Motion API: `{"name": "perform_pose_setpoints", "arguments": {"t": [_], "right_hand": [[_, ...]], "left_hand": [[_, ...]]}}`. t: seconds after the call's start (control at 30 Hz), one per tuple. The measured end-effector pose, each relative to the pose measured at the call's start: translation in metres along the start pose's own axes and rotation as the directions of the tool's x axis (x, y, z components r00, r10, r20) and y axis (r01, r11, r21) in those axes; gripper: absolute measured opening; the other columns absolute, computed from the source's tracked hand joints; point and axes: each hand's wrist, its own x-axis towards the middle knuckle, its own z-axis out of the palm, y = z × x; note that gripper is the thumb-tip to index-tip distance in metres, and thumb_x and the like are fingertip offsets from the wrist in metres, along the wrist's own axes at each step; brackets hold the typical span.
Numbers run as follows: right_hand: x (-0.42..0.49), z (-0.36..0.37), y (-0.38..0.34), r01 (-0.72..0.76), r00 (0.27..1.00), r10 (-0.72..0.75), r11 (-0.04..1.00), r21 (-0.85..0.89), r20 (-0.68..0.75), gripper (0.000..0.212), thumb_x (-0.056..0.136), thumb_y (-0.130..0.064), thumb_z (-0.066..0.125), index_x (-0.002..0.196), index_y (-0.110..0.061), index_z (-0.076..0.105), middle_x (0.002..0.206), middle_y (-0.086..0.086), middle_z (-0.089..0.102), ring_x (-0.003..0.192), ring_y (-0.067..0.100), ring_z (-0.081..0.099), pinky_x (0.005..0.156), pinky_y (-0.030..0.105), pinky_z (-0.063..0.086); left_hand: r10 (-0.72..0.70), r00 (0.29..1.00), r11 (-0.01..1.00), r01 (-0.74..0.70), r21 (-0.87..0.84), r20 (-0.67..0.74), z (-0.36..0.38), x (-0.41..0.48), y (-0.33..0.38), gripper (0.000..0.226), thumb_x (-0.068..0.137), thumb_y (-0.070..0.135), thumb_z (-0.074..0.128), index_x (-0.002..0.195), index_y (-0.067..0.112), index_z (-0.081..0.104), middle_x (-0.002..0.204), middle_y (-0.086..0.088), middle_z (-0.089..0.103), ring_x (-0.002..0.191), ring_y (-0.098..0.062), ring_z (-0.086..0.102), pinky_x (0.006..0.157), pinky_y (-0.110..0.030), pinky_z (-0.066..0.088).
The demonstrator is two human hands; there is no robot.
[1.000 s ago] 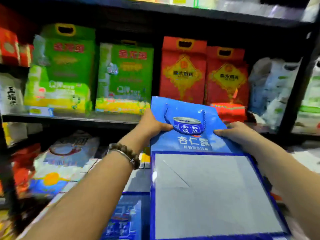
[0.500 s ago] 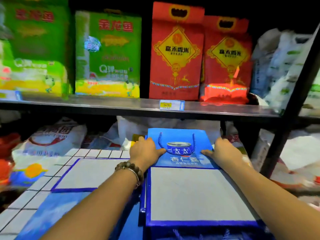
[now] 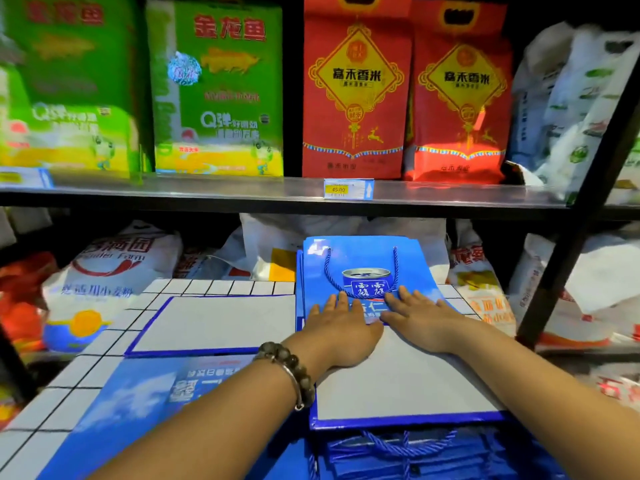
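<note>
A flat-folded blue gift bag [image 3: 363, 261] with a rope handle and a printed can lies on top of a pile of like bags. Its grey folded bottom panel [image 3: 398, 379] faces me. My left hand [image 3: 337, 323], with a bead bracelet on the wrist, lies flat on the bag with straight fingers. My right hand [image 3: 415, 318] lies flat beside it, fingers spread, pressing the same bag. Both hands meet near the bag's middle fold.
Another flat blue bag [image 3: 214, 322] lies to the left on a white tiled surface [image 3: 86, 362]. More blue bags [image 3: 415, 452] are stacked near me. A black shelf [image 3: 207, 192] above holds green and red rice packs; white sacks [image 3: 110, 268] crowd below it.
The bag came down from in front of the shelf onto the pile. My hands left its side edges and now press flat on its middle.
</note>
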Motion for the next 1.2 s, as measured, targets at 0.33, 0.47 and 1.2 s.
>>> {"name": "perform_pose_setpoints", "arguments": {"t": [0.33,0.47,1.2], "right_hand": [[0.009,0.007,-0.003,-0.057,0.99,0.055,0.998,0.014,0.13,0.061,0.095,-0.052,0.016,0.147,-0.028,-0.004,0.155,0.008,-0.017,0.143,0.027,-0.011,0.112,0.054,0.001],[0.0,-0.002,-0.006,-0.011,0.999,0.015,0.995,-0.098,0.042,0.056,0.096,-0.049,0.013,0.147,-0.029,0.006,0.157,0.007,-0.004,0.144,0.026,0.0,0.111,0.057,0.009],[-0.183,0.038,-0.195,0.589,0.787,-0.511,0.788,0.177,-0.345,0.052,0.085,-0.065,0.025,0.125,-0.04,0.045,0.132,-0.026,0.043,0.124,-0.004,0.037,0.097,0.019,0.035]], "left_hand": [[-0.011,0.991,1.0,0.015,-0.025,0.131,0.005,0.005,-0.001,0.07,0.094,0.056,0.015,0.148,0.016,-0.002,0.156,-0.008,-0.012,0.143,-0.025,-0.01,0.115,-0.045,0.001],[0.079,0.996,0.989,-0.072,-0.131,0.048,-0.003,-0.002,-0.006,0.068,0.086,0.061,0.03,0.144,0.025,0.025,0.154,-0.012,0.014,0.14,-0.028,0.013,0.114,-0.047,0.013],[-0.182,0.968,0.983,0.176,-0.051,-0.175,0.036,-0.255,-0.127,0.044,0.096,0.05,0.021,0.14,0.045,0.022,0.153,0.023,0.001,0.141,-0.001,-0.003,0.114,-0.033,0.0]]}}
